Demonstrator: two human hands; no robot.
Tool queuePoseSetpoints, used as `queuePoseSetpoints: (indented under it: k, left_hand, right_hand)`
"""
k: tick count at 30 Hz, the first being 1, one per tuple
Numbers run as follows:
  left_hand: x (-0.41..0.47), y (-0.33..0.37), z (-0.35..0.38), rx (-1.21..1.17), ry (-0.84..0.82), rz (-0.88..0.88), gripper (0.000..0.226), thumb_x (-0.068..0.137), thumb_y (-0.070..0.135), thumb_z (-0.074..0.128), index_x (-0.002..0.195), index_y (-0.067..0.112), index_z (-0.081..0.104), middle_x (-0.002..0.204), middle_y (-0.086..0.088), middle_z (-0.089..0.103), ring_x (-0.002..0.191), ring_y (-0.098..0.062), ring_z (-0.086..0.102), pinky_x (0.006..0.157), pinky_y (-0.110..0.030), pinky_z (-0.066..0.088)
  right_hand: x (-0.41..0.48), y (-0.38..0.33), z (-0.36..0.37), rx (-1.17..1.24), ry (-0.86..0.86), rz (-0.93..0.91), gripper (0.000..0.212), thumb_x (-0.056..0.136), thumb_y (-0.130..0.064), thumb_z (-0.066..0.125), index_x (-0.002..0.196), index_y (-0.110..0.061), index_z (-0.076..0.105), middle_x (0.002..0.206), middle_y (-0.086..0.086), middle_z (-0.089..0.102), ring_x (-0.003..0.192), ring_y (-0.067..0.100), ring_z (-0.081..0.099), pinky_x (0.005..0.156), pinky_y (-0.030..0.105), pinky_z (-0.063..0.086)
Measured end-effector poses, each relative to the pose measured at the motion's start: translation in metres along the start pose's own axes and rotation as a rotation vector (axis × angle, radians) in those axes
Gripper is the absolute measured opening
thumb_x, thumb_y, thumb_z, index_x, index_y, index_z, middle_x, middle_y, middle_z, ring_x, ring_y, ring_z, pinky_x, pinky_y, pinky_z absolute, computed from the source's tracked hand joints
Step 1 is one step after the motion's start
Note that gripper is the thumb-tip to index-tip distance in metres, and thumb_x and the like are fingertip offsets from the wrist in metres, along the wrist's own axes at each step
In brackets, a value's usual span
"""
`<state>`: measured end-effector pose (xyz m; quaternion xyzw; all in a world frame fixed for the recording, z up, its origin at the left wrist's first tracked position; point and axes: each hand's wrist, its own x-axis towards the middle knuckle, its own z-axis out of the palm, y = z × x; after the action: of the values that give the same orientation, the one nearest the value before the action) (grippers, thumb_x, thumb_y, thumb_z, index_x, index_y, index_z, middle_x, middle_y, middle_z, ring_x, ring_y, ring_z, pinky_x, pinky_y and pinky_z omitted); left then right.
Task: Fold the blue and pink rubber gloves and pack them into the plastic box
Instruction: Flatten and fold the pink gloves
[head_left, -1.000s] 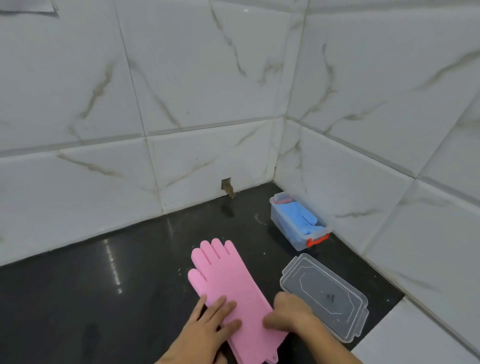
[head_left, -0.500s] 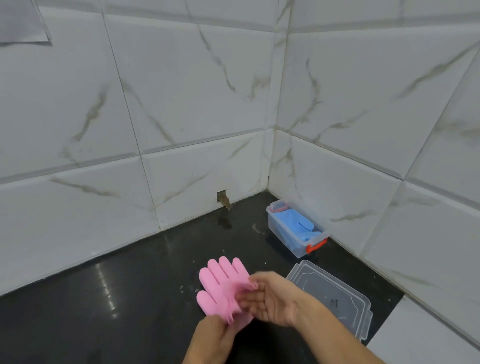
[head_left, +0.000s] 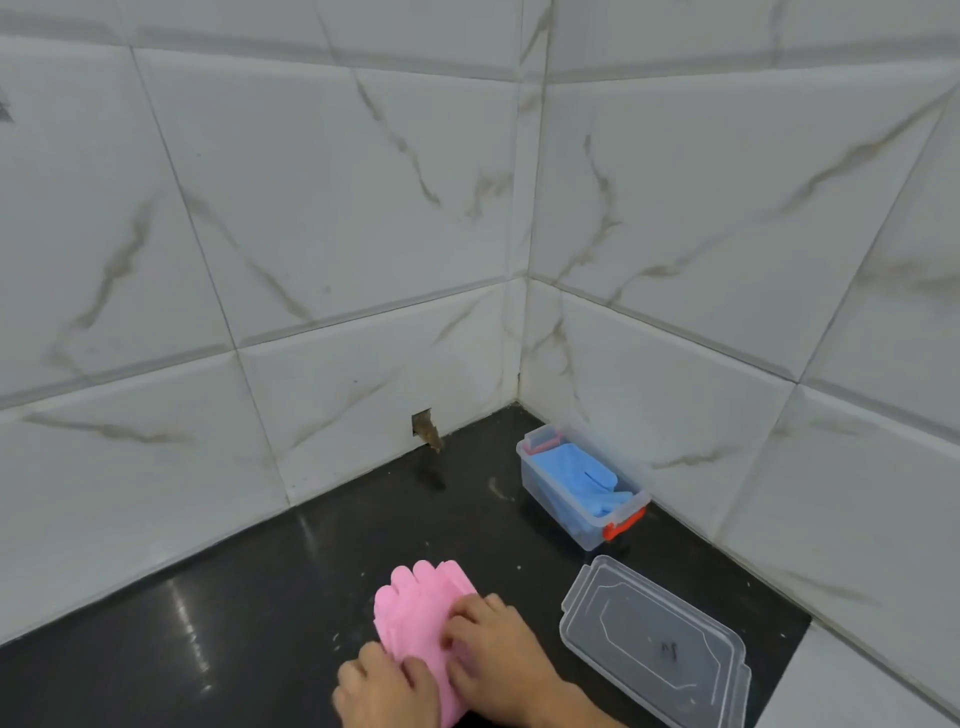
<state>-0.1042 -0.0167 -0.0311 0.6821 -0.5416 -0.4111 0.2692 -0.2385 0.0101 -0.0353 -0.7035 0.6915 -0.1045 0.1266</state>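
A pink rubber glove (head_left: 418, 605) lies folded over on the black counter, fingers pointing away from me. My left hand (head_left: 387, 693) holds its near edge, and my right hand (head_left: 498, 657) presses flat on its right side. Far right, against the wall, stands the clear plastic box (head_left: 550, 499) with an orange latch. Blue gloves (head_left: 582, 478) lie folded inside it, and a bit of pink shows at its far end.
The box's clear lid (head_left: 654, 642) lies flat on the counter just right of my right hand. White marble-look tiled walls meet in a corner behind the box. A small hole (head_left: 423, 423) is at the wall's foot. White tile borders the counter at bottom right.
The pink glove lay flat at full length, then was lifted and doubled over. Now it is back on the counter, shorter, with both hands pressing on it.
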Motion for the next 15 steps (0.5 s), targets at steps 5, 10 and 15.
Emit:
queuePoseSetpoints:
  k: [5, 10, 15]
  left_hand:
    - [-0.005, 0.016, -0.019, -0.519, -0.031, 0.134, 0.047, 0.087, 0.031, 0.056, 0.112, -0.008, 0.054, 0.098, -0.042, 0.064, 0.077, -0.049, 0.068, 0.077, -0.055, 0.059]
    - [0.037, 0.027, 0.008, -0.411, -0.172, -0.315, 0.053, 0.061, 0.051, 0.079, 0.088, 0.007, 0.067, 0.104, -0.022, 0.071, 0.083, -0.033, 0.063, 0.099, -0.044, 0.052]
    - [0.003, 0.125, 0.0, -0.343, -0.344, -0.148, 0.029, 0.083, 0.019, 0.07, 0.105, 0.0, 0.073, 0.102, -0.016, 0.077, 0.091, -0.026, 0.066, 0.077, -0.035, 0.047]
  right_hand:
    - [0.007, 0.0, 0.009, -0.052, -0.018, -0.053, 0.036, 0.089, -0.038, 0.041, 0.108, -0.02, 0.065, 0.124, 0.003, 0.061, 0.103, 0.034, 0.058, 0.076, 0.04, 0.039]
    - [0.009, -0.014, -0.013, 0.228, -0.059, 0.108, 0.04, 0.085, -0.036, 0.046, 0.111, -0.018, 0.071, 0.131, 0.001, 0.06, 0.12, 0.031, 0.054, 0.089, 0.038, 0.044]
    - [-0.003, 0.005, -0.069, 0.788, 0.223, 0.467, 0.074, 0.066, -0.063, 0.075, 0.131, -0.036, 0.054, 0.138, -0.016, 0.049, 0.127, 0.009, 0.049, 0.11, 0.036, 0.041]
